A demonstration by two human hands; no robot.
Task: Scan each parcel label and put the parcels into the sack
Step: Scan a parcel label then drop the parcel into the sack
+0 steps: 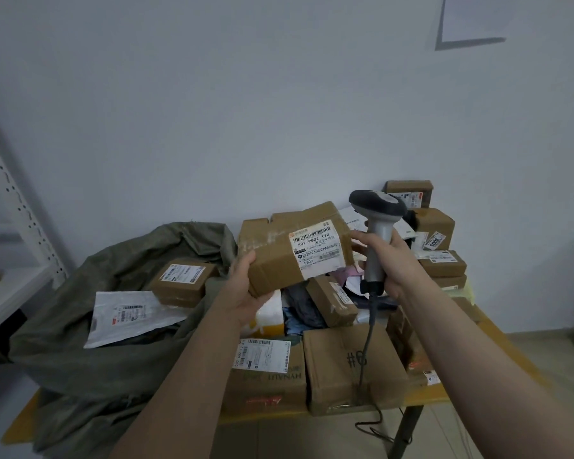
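Observation:
My left hand (247, 289) grips a brown cardboard parcel (272, 256) by its lower left corner and holds it lifted over the pile, its white label (318, 250) facing me. My right hand (390, 260) grips the handle of a grey barcode scanner (376, 207), held upright just right of the parcel with its head above the label's right edge. The scanner's cable hangs down over the boxes. An olive-green sack (90, 329) lies open at the left, with a small brown box (181, 281) and a white mailer bag (130, 316) inside.
Several more cardboard parcels (352, 366) and soft bags are heaped on the yellow table (497, 346) below my hands, with stacked boxes (434, 226) against the wall at the right. A white metal shelf (17, 226) stands at the left.

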